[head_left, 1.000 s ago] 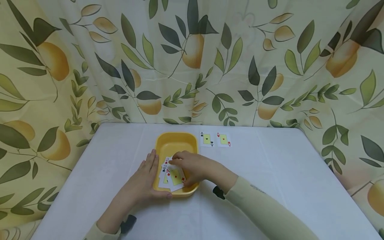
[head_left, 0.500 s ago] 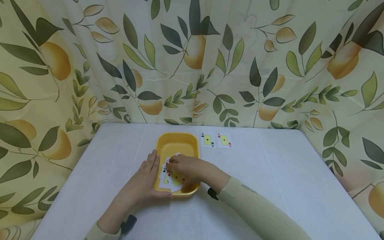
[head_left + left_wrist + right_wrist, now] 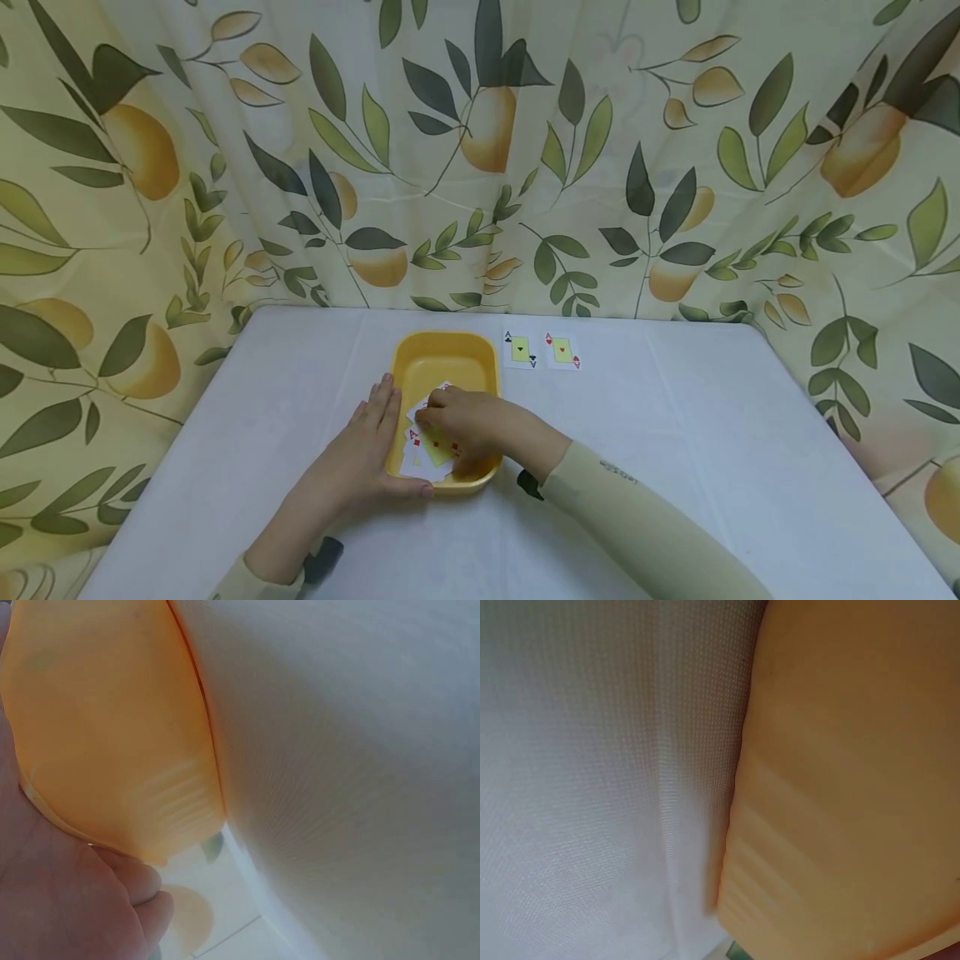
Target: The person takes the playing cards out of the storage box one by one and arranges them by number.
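A yellow tray (image 3: pixel 402 354) stands on the white table with several playing cards (image 3: pixel 416 458) spread in its near half. One of these cards shows a red A and diamonds. My left hand (image 3: pixel 371 442) rests against the tray's left rim, fingers straight, thumb along the near edge. In the left wrist view that hand (image 3: pixel 60 900) lies along the tray's wall (image 3: pixel 105 712). My right hand (image 3: pixel 468 425) reaches over the right rim, its curled fingers pinching at a card; the thumb and part of the cards are hidden. The right wrist view shows mainly the tray's outer side (image 3: pixel 840 787).
Behind the tray's right corner, an ace of clubs (image 3: pixel 520 348) and an ace of hearts (image 3: pixel 562 350) lie face up side by side. A fruit-patterned curtain (image 3: pixel 450 208) hangs behind the white-covered table (image 3: pixel 637 433).
My right hand has moved slightly left and its fingers have curled further over the cards. The ace of diamonds has shifted left, and the twos' corner marks no longer show. My left hand stays put.
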A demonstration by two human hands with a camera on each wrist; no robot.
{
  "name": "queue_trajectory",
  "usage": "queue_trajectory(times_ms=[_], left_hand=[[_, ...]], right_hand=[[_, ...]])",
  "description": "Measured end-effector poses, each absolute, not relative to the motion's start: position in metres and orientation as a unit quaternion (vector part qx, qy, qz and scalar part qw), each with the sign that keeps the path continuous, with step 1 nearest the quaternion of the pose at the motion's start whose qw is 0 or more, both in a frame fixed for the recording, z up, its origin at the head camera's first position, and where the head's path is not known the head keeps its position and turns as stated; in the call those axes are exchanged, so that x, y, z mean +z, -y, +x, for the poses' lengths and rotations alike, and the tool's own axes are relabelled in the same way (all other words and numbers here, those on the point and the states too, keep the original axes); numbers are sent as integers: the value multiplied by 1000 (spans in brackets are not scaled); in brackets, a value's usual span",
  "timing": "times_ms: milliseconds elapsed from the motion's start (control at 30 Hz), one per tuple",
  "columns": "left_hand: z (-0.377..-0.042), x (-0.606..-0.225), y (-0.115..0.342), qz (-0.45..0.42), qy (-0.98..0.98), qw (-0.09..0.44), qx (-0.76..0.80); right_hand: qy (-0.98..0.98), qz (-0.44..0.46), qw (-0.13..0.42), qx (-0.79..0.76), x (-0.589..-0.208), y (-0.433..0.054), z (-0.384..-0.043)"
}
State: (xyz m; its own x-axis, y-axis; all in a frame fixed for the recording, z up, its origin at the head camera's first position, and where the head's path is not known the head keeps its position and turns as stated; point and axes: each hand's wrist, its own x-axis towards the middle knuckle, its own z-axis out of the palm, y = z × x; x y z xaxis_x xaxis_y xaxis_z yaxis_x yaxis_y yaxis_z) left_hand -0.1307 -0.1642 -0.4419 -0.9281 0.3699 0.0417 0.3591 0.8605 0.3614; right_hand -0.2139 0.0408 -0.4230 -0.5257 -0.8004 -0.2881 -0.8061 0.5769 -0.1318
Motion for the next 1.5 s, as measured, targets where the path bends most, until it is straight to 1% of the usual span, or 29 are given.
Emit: queue_trajectory(times_ms=[300, 567, 867, 1100, 1333, 1500], left_hand=[[-131, -442, 163, 178, -967, 19, 183], [-134, -443, 162, 181, -966, 18, 184], [-137, -444, 160, 178, -967, 22, 181], [-136, -446, 160, 171, -968, 27, 179], [-134, -447, 160, 165, -969, 27, 181], [-132, -447, 160, 155, -970, 31, 185]], right_hand=[[-878, -459, 136, 14, -421, -41, -214], [-891, -438, 118, 4, -404, -51, -217], [-904, -420, 79, -37, -387, -76, -220], [-923, -378, 60, -45, -377, -100, -228], [-930, -353, 47, -91, -376, -123, -239], [-934, -344, 36, -91, -379, -137, -247]])
